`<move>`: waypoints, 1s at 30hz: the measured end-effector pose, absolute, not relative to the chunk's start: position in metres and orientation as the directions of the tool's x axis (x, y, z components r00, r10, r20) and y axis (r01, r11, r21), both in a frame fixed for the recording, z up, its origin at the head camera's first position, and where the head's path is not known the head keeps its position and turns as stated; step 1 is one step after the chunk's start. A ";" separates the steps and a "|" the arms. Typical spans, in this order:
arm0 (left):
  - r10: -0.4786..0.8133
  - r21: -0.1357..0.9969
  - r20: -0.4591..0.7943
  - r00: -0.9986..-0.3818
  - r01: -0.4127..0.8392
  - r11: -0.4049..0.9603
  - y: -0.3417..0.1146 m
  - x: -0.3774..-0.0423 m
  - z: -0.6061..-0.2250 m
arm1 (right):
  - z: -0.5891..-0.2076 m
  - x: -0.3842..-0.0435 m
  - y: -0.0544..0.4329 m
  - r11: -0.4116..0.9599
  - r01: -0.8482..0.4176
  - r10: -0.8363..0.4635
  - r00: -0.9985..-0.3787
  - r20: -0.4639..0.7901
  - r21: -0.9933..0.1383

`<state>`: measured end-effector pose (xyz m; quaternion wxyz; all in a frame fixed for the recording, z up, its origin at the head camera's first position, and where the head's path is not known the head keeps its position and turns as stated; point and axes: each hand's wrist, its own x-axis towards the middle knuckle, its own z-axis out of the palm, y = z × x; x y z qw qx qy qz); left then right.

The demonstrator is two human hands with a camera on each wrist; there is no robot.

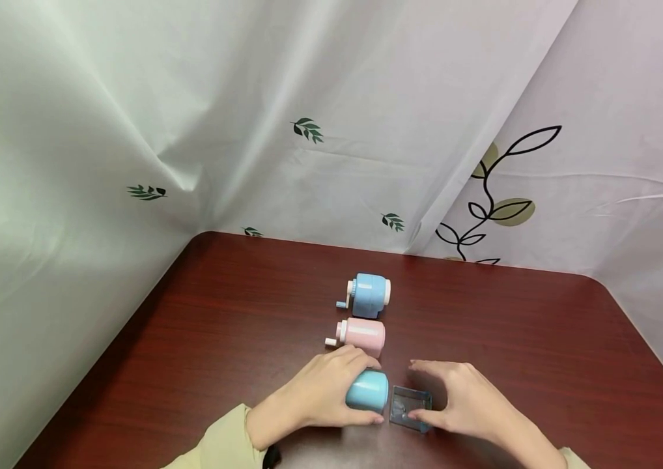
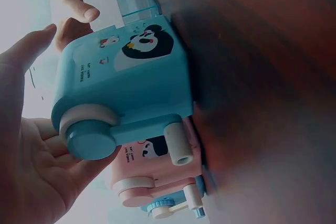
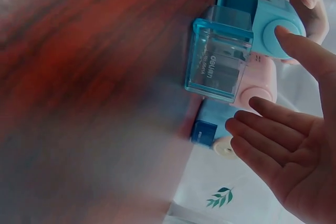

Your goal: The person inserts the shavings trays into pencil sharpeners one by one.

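A teal pencil sharpener [image 1: 367,390] with a panda print and a crank [image 2: 147,128] rests on the table. Around it my left hand [image 1: 331,391] is spread, fingers along the far side and thumb on the near side; the left wrist view shows the thumb apart from the body. A clear shavings drawer [image 1: 404,409] is out at the sharpener's right end, before the dark slot in the right wrist view. My right hand [image 1: 466,397] is beside this drawer, fingers extended past its far side, the thumb overlapping its near corner in the head view.
Just beyond the teal one lies a pink pencil sharpener [image 1: 365,335], then a blue pencil sharpener [image 1: 370,295], both with cranks to the left. The dark red wooden table [image 1: 238,312] has rounded back corners. White curtains [image 1: 331,176] with leaf prints hang behind.
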<state>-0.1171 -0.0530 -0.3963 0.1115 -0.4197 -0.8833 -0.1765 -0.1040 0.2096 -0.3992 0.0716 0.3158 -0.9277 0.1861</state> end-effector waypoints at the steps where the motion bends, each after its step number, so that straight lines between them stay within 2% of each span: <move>1: 0.703 0.215 0.341 -0.625 0.779 0.588 -0.053 -0.117 -0.397 | -0.400 -0.104 0.210 0.734 -0.608 -0.558 -0.794 0.242 -0.303; 18: 0.702 0.236 0.246 -0.668 0.744 0.625 -0.054 -0.117 -0.404 | -0.409 -0.098 0.213 0.747 -0.573 -0.568 -0.814 0.124 -0.337; 30: 0.709 0.227 0.231 -0.666 0.746 0.627 -0.053 -0.119 -0.407 | -0.415 -0.096 0.216 0.726 -0.609 -0.594 -0.790 0.154 -0.321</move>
